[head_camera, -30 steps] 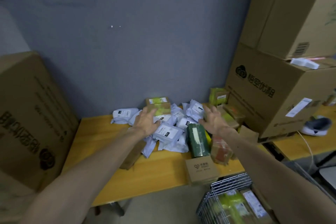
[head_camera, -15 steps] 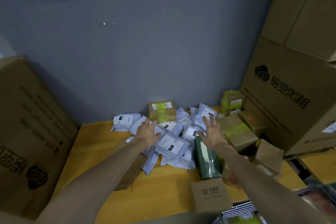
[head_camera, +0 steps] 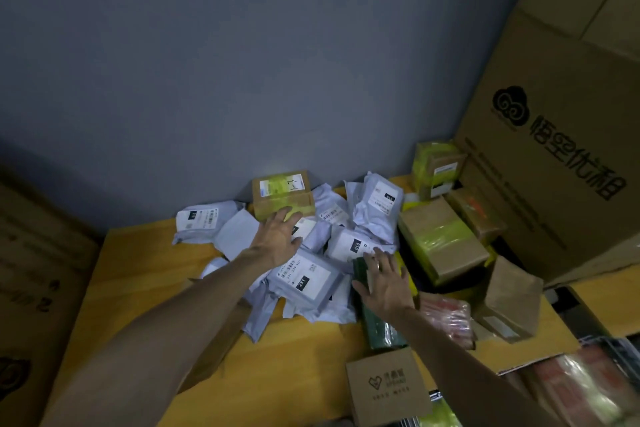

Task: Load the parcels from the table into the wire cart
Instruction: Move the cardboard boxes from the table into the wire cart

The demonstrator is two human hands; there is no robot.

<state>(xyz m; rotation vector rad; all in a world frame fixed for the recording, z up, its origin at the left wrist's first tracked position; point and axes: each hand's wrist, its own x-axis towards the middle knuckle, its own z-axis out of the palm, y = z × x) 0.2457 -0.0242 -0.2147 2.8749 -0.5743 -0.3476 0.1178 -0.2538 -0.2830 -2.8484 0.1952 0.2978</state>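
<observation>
Pressing flat on the grey bags (head_camera: pixel 308 277) with the spread left hand (head_camera: pixel 277 236), and on the green parcel (head_camera: pixel 381 329) with the spread right hand (head_camera: pixel 384 284). Gripping nothing. Heaped by the table's (head_camera: pixel 138 270) back edge. Might slide slippery bags and knock the small box (head_camera: pixel 384 385) off the front edge.

Bare table (head_camera: pixel 138 274) left of parcels (head_camera: pixel 304 277); big carton (head_camera: pixel 561 156) walls right

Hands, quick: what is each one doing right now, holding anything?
Left hand: open, fingers spread over the grey mailers, holding nothing.
Right hand: open, fingers spread on the dark green parcel, holding nothing.
</observation>
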